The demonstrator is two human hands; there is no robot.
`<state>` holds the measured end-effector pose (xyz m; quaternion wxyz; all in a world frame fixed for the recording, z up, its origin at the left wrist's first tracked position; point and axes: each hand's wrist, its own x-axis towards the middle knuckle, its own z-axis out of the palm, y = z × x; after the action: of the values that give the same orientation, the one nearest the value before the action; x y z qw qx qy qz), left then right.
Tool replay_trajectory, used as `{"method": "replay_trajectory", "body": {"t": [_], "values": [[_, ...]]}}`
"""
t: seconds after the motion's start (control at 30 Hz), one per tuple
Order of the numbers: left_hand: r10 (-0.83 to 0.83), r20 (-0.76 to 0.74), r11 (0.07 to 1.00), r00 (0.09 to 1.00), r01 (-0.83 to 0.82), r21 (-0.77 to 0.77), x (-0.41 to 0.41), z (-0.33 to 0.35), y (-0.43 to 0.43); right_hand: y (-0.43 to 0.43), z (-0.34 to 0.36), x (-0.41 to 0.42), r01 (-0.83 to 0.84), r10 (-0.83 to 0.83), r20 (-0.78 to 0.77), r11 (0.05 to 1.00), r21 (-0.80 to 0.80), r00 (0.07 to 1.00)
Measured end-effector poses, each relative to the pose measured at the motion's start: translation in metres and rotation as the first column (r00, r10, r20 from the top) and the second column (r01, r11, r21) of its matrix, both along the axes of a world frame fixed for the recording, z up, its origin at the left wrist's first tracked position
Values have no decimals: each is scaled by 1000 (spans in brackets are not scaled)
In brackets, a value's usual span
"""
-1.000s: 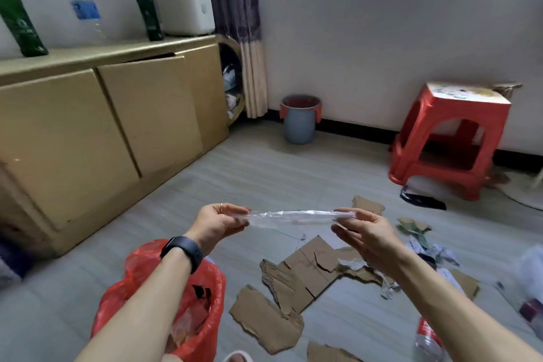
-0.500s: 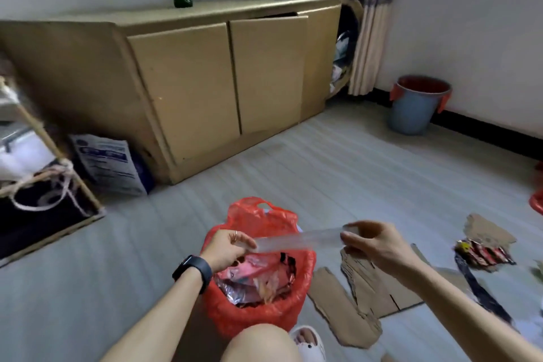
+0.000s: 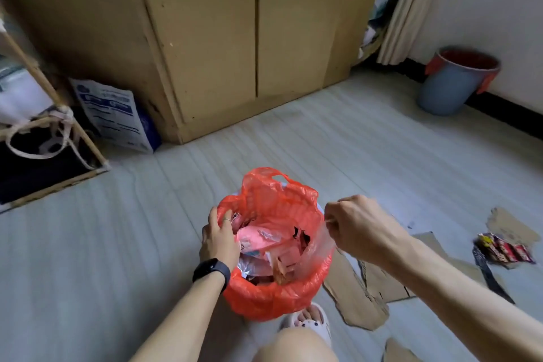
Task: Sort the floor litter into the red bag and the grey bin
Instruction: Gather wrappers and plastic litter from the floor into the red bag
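Fingers of the left hand [image 3: 219,239] curl over the left rim of the red bag [image 3: 273,300] at lower centre. Right hand [image 3: 357,229] pinches a clear plastic strip [image 3: 320,241] that hangs into the bag's right side. Grey bin [image 3: 449,88] stands upper right by the wall; torn cardboard [image 3: 357,303] lies lower right.

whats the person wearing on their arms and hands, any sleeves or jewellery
Both forearms are bare, with no sleeves in view. The left hand has a black band with a dark rounded face on its wrist, like a fitness tracker, and a thin pale ring on one finger. The right hand shows no ring, watch or glove.
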<state>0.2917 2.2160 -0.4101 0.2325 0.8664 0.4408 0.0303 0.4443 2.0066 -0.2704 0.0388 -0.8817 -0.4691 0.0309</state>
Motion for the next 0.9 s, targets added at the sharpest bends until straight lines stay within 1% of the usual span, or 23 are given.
{"method": "replay_trajectory", "body": {"t": [0.07,0.1,0.17,0.23,0.27,0.33,0.43,0.47,0.53,0.63,0.73,0.83,0.9], "values": [[36,7,999,999,-36,1,2,-3,-5,13,-36,-14,5,-9,-53,998,-69,999],[60,21,998,998,-60,0,2,-5,-8,16,-54,-20,17,-23,-84,998,-64,996],[108,51,994,993,-108,-6,0,-9,-11,16,-81,-23,77,-75,-100,997,14,992],[168,63,985,984,-165,-42,-2,-10,-13,8,-93,-13,192,-183,-88,975,108,979],[204,77,977,976,-198,-74,0,-11,-15,3,-94,-6,258,-245,-106,958,128,964],[258,121,960,958,-240,-147,5,-7,-27,-10,-93,7,375,-345,-213,919,119,914],[278,130,943,952,-244,-227,22,4,-57,-24,-93,18,474,-385,-408,869,141,828],[278,116,935,954,-240,-263,28,8,-69,-28,-92,20,510,-395,-462,847,152,794],[261,71,920,963,-226,-319,37,13,-85,-34,-91,20,565,-423,-514,811,152,746],[220,-1,900,975,-204,-385,39,22,-97,-51,-84,11,618,-465,-532,773,145,707],[171,-103,886,980,-198,-418,34,30,-102,-72,-75,7,655,-491,-549,742,145,677],[134,-194,907,972,-199,-371,30,38,-107,-95,-55,4,638,-492,-557,765,89,668],[6,-175,960,985,-55,-274,31,54,-118,-119,-34,0,627,-508,-532,777,57,677]]}}
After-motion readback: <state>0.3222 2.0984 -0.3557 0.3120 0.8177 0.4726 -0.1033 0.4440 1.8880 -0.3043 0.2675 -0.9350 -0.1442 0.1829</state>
